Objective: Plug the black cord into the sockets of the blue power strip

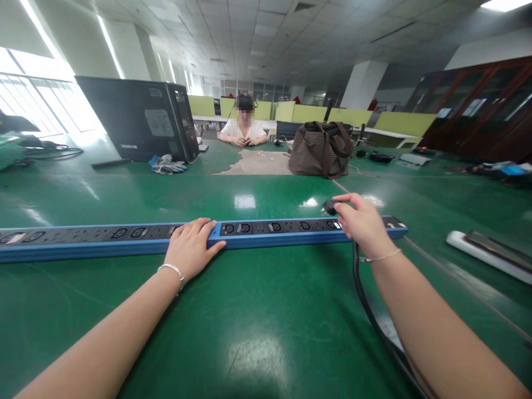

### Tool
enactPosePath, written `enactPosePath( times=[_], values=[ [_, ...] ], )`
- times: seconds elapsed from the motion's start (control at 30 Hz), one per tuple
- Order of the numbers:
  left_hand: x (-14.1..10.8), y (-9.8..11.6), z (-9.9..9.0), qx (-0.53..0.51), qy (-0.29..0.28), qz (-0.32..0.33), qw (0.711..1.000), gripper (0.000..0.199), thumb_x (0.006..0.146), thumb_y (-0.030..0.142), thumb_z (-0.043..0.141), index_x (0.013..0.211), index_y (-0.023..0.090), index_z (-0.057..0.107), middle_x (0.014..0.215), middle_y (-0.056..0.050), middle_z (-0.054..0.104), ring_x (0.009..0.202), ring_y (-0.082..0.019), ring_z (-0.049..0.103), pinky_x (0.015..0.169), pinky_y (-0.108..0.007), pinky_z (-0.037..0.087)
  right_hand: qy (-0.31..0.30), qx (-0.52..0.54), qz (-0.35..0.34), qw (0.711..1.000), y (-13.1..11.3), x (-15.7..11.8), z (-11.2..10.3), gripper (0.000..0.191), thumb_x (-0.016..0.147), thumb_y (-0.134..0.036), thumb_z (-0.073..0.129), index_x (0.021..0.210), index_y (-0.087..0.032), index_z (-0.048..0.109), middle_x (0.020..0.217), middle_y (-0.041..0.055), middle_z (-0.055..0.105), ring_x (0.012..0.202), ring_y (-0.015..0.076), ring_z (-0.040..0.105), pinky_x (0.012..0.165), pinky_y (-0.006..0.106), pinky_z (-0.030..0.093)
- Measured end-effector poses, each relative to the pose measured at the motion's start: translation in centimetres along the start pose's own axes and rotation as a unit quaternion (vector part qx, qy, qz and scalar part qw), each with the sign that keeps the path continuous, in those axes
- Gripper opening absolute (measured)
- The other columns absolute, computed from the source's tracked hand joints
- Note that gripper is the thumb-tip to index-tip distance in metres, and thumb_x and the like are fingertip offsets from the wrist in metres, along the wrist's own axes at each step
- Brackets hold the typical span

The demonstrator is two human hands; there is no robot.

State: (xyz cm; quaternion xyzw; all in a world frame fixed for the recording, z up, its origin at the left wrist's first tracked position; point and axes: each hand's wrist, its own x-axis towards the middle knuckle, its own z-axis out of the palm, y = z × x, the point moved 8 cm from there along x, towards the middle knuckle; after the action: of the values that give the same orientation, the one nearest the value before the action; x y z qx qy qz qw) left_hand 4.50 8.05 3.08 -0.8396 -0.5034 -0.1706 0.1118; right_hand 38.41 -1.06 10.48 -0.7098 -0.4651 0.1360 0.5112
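Observation:
A long blue power strip [266, 239] with a black socket face lies across the green table. My left hand [192, 244] rests on its middle, fingers over the top and thumb along the near side, gripping it. Above the strip's right part, my right hand [358, 220] pinches a black power plug [330, 207]. The plug is held apart from the sockets, its metal pins pointing left. A thick black cable [366, 302] runs down from under my right hand toward the lower right.
Behind the strip stand a black computer case [137, 119], gloves [167, 164] and a brown striped bag [321, 149]. A white power strip [490, 256] lies at the right. Across the table sits another person [244, 130]. Cables [50, 149] lie at far left.

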Motion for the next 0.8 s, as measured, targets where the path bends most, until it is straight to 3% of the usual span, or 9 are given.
enactPosePath(
  times=[0.1, 0.3, 0.57, 0.8],
  values=[
    [0.0, 0.1, -0.1, -0.002, 0.003, 0.005, 1.000, 0.054, 0.084, 0.055, 0.041, 0.123, 0.020, 0.049, 0.130, -0.009, 0.052, 0.117, -0.027, 0.048, 0.098, -0.043, 0.033, -0.088, 0.098, 0.078, 0.988, 1.0, -1.3, 3.8, 0.021, 0.073, -0.027, 0.051, 0.092, -0.019, 0.055, 0.039, -0.0097, 0.041, 0.029, 0.0069, 0.032, 0.031, 0.018, 0.023],
    [0.0, 0.1, -0.1, -0.002, 0.006, 0.006, 1.000, 0.053, 0.083, 0.056, 0.041, 0.123, 0.020, 0.049, 0.129, -0.009, 0.053, 0.117, -0.026, 0.048, 0.098, -0.043, 0.033, -0.181, 0.173, 0.094, 0.963, -0.8, -3.8, 9.5, 0.020, 0.075, -0.025, 0.051, 0.094, -0.019, 0.054, 0.039, -0.0104, 0.043, 0.028, 0.0053, 0.032, 0.029, 0.015, 0.021],
    [0.0, 0.1, -0.1, -0.023, 0.017, 0.006, 1.000, 0.053, 0.083, 0.054, 0.043, 0.122, 0.020, 0.050, 0.129, -0.009, 0.053, 0.118, -0.027, 0.047, 0.098, -0.043, 0.032, -0.156, 0.199, 0.135, 0.958, -1.5, -3.9, 15.1, 0.011, 0.076, -0.019, 0.048, 0.087, -0.019, 0.050, 0.034, -0.0110, 0.042, 0.025, 0.0067, 0.032, 0.027, 0.016, 0.021],
    [-0.1, 0.2, -0.2, -0.029, 0.025, 0.009, 0.999, 0.051, 0.083, 0.054, 0.043, 0.122, 0.021, 0.050, 0.128, -0.009, 0.054, 0.117, -0.026, 0.048, 0.098, -0.044, 0.032, -0.147, 0.169, 0.117, 0.968, -1.1, -3.8, 16.0, 0.010, 0.071, -0.020, 0.051, 0.081, -0.020, 0.051, 0.032, -0.0101, 0.044, 0.024, 0.0084, 0.035, 0.026, 0.017, 0.023]
  ],
)
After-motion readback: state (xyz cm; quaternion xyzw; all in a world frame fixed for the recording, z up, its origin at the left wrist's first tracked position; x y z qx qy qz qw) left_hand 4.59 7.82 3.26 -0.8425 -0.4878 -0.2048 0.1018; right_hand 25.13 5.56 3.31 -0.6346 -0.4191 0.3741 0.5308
